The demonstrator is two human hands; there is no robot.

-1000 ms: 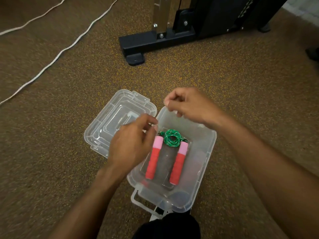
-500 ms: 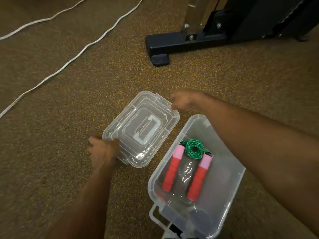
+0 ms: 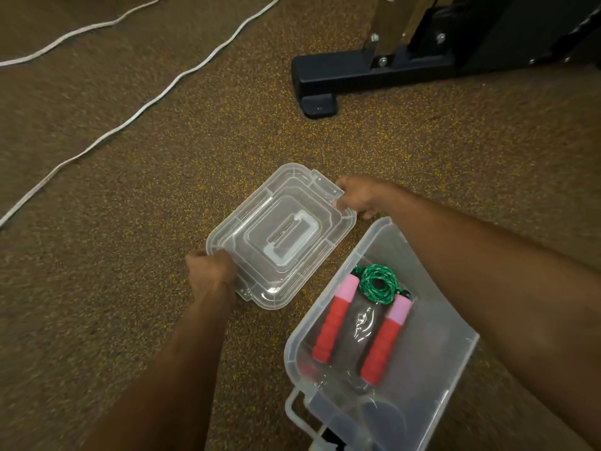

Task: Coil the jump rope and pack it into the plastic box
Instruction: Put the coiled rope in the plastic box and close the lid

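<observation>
The clear plastic box (image 3: 455,362) stands open on the floor at lower right. Inside it lies the jump rope: a green coil (image 3: 379,284) at the far end and two red-and-pink handles (image 3: 335,320) side by side. The clear lid (image 3: 279,236) lies on the carpet just left of the box. My left hand (image 3: 209,270) grips the lid's near-left edge. My right hand (image 3: 361,196) grips its far-right corner by the latch tab.
Brown speckled carpet (image 3: 130,320) all around. The black base of an exercise machine (image 3: 374,73) stands at the upper right. A white cable (image 3: 156,96) runs diagonally across the floor at upper left. A clear handle (image 3: 294,418) sticks out at the box's near end.
Both hands left the box and moved to the lid, and now grip opposite edges of it. The view shifted so the box sits further right.
</observation>
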